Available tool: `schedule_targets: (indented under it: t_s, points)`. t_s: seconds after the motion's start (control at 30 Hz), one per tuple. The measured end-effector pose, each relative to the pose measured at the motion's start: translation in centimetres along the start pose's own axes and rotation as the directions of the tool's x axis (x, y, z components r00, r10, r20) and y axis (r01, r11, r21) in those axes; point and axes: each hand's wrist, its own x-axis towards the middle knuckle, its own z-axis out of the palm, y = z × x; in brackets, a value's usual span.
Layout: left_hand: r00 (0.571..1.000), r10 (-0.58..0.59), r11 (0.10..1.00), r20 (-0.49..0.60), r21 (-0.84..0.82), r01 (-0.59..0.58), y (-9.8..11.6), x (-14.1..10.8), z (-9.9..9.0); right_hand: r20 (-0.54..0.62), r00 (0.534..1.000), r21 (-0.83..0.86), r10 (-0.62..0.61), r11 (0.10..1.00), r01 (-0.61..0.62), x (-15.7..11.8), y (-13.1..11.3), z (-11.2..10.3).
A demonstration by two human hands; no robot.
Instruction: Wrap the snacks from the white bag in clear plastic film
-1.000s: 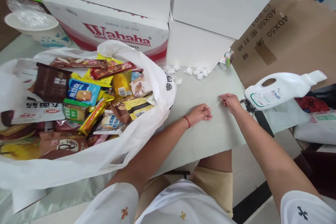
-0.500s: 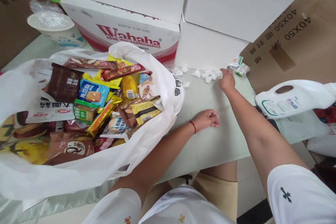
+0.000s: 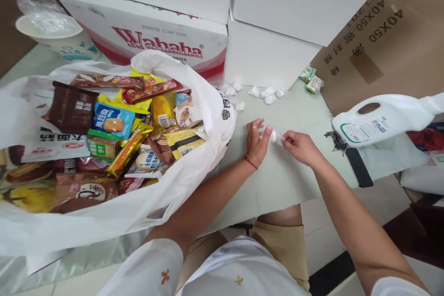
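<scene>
Between my hands is a small white bundle in clear plastic [image 3: 276, 137]. My right hand [image 3: 301, 147] pinches one end of it between thumb and fingers. My left hand [image 3: 257, 144], with a ring and a red string bracelet, has its fingers apart, and its thumb tip is close to the bundle's other end. Whether that thumb touches it, I cannot tell. Similar small white bundles [image 3: 268, 94] lie along the foot of the white box, with several more [image 3: 233, 90] farther left beside the bag.
A large white plastic bag [image 3: 211, 148] full of packaged snacks [image 3: 114, 120] fills the left. Behind stand a Wahaha carton [image 3: 159, 32], white boxes [image 3: 270, 55] and a paper cup [image 3: 52, 39]. At right are small snack packets [image 3: 315, 84], a white jug [image 3: 381, 120], keys [image 3: 336, 141] and a black phone-like slab [image 3: 359, 166].
My right hand has come back from the row by the white box with a small bundle. My left hand has moved up and opened. The view has shifted slightly.
</scene>
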Motion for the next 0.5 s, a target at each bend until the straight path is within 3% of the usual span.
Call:
schedule_targets:
  t_s: [0.07,0.1,0.17,0.2,0.23,0.37,0.5]
  points:
    - [0.98,0.115,0.993,0.164,0.0,-0.117,0.7,-0.1,-0.2,0.11,0.994,0.191,0.023,0.981,-0.044,-3.2,0.0,0.4]
    - [0.945,0.129,0.991,0.301,-0.015,-0.131,0.9,-0.1,-0.2,0.125,0.992,0.299,0.025,0.952,-0.061,-4.3,0.1,0.4]
    - [0.813,0.051,0.998,0.58,-0.005,-0.059,0.9,-0.5,0.0,0.109,0.993,0.502,0.047,0.86,-0.096,-5.8,0.4,0.1]
    - [0.761,-0.002,0.999,0.649,0.034,-0.026,0.7,-0.6,0.2,0.093,0.993,0.582,0.073,0.805,-0.113,-6.4,0.6,-0.1]
    - [0.744,-0.047,0.997,0.667,0.081,-0.01,0.5,-0.9,0.4,0.079,0.992,0.644,0.101,0.754,-0.128,-6.8,0.9,-0.4]
    - [0.826,-0.144,0.979,0.546,0.201,0.038,0.2,-1.8,0.6,0.022,0.987,0.758,0.158,0.642,-0.119,-8.6,1.9,-1.4]
    - [0.838,-0.234,0.97,0.493,0.182,0.164,1.4,-3.3,-1.3,-0.024,0.979,0.797,0.203,0.595,-0.104,-10.1,2.4,-2.0]
